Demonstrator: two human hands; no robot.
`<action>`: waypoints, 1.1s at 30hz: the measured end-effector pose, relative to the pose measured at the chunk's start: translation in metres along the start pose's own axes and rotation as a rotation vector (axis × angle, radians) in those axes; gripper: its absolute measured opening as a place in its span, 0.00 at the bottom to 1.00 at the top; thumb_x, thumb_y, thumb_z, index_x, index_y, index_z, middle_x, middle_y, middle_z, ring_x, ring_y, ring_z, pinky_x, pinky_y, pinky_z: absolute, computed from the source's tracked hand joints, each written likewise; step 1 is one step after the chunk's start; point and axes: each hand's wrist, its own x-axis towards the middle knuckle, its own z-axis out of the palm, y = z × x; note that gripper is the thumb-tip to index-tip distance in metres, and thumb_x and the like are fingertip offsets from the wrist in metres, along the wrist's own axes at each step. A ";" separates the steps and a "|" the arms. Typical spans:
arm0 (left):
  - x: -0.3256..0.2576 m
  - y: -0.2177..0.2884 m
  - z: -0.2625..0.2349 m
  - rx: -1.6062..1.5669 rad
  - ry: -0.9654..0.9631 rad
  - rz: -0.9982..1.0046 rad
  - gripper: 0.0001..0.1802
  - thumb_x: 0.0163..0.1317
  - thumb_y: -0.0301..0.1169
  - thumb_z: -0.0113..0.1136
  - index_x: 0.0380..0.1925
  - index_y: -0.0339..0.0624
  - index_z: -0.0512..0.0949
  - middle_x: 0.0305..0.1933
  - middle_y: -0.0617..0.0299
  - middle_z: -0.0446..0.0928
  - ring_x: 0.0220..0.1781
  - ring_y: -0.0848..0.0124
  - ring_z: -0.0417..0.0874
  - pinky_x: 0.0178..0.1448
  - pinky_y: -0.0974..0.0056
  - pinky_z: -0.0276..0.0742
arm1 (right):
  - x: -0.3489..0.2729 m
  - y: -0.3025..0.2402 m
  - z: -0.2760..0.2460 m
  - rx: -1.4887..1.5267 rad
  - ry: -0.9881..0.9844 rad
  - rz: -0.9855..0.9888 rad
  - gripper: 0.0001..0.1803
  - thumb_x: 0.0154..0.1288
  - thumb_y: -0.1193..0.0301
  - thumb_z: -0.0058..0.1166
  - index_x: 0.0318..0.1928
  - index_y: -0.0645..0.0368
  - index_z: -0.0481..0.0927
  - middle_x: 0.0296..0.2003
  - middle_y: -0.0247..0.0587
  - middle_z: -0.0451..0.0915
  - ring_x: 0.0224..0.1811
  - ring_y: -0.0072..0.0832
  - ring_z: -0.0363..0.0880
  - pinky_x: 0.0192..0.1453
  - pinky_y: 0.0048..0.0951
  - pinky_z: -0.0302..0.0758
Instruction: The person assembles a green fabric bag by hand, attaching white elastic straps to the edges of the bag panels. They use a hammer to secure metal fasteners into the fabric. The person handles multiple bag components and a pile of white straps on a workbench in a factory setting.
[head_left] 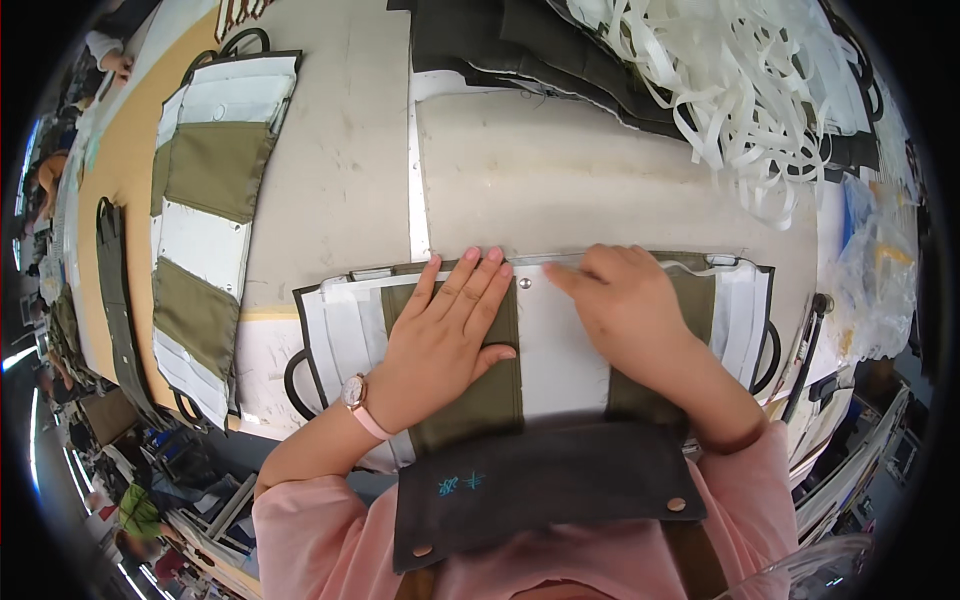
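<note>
A flat fabric panel (545,345) of white and olive-green pieces with black edging lies on the table in front of me. My left hand (445,335) rests flat, fingers together, on its left olive strip (490,395). My right hand (625,300) presses on the panel's top edge, its index finger pointing left near a small metal snap (525,284). The right olive strip (700,300) is partly hidden under that hand. Neither hand grips anything.
A second white-and-olive panel (215,190) lies at the left on the beige table (340,150). Dark fabric pieces (480,40) and a heap of white straps (720,70) sit at the back. Clear plastic bags (875,270) are at the right. Another person's hand (118,65) shows far left.
</note>
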 end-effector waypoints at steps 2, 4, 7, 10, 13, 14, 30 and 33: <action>-0.001 0.000 0.004 0.006 0.000 0.000 0.49 0.59 0.52 0.65 0.74 0.35 0.60 0.79 0.50 0.60 0.81 0.55 0.58 0.82 0.44 0.49 | -0.008 0.003 -0.015 0.108 -0.050 0.156 0.15 0.56 0.76 0.61 0.46 0.58 0.87 0.29 0.38 0.75 0.29 0.38 0.78 0.34 0.38 0.74; 0.000 0.004 0.003 0.006 -0.015 -0.024 0.50 0.59 0.52 0.66 0.74 0.35 0.60 0.79 0.50 0.60 0.81 0.55 0.58 0.82 0.44 0.49 | -0.012 0.007 -0.025 0.161 0.008 0.285 0.05 0.61 0.74 0.62 0.38 0.60 0.84 0.28 0.42 0.76 0.27 0.43 0.78 0.33 0.41 0.74; 0.000 0.003 0.004 -0.008 -0.032 -0.028 0.49 0.60 0.53 0.63 0.74 0.35 0.58 0.80 0.49 0.57 0.82 0.53 0.56 0.82 0.43 0.47 | -0.020 0.022 -0.024 0.172 0.019 0.434 0.10 0.63 0.71 0.63 0.29 0.61 0.77 0.26 0.44 0.77 0.29 0.45 0.78 0.34 0.43 0.74; 0.000 0.002 0.004 -0.011 -0.032 -0.027 0.49 0.62 0.53 0.62 0.75 0.34 0.57 0.80 0.48 0.56 0.82 0.51 0.55 0.82 0.42 0.46 | -0.020 0.026 -0.018 0.192 0.034 0.412 0.10 0.63 0.71 0.63 0.29 0.62 0.76 0.27 0.44 0.77 0.31 0.45 0.78 0.36 0.43 0.73; 0.000 0.004 0.004 -0.020 -0.031 -0.037 0.48 0.63 0.52 0.61 0.75 0.34 0.58 0.80 0.47 0.56 0.82 0.51 0.54 0.82 0.42 0.46 | -0.022 0.028 -0.015 0.164 0.015 0.426 0.11 0.64 0.71 0.63 0.29 0.62 0.75 0.27 0.44 0.77 0.32 0.46 0.78 0.37 0.44 0.73; 0.000 0.005 0.004 -0.018 -0.024 -0.038 0.48 0.62 0.52 0.63 0.75 0.35 0.58 0.80 0.48 0.56 0.82 0.52 0.54 0.82 0.43 0.47 | -0.023 0.029 -0.014 0.154 0.013 0.428 0.11 0.64 0.71 0.63 0.29 0.62 0.75 0.27 0.44 0.77 0.32 0.46 0.78 0.37 0.44 0.73; 0.004 0.010 0.002 0.048 -0.042 -0.050 0.45 0.61 0.52 0.64 0.74 0.44 0.62 0.80 0.47 0.57 0.81 0.52 0.56 0.81 0.41 0.49 | -0.021 0.033 -0.010 0.074 -0.006 0.393 0.11 0.64 0.71 0.62 0.29 0.61 0.74 0.27 0.45 0.77 0.31 0.46 0.79 0.36 0.44 0.75; 0.007 0.014 0.000 0.062 -0.040 -0.072 0.44 0.60 0.51 0.66 0.72 0.41 0.65 0.78 0.45 0.59 0.81 0.50 0.57 0.81 0.41 0.49 | -0.021 0.035 -0.011 0.071 0.002 0.380 0.10 0.63 0.71 0.62 0.30 0.61 0.75 0.28 0.45 0.78 0.32 0.47 0.79 0.36 0.45 0.75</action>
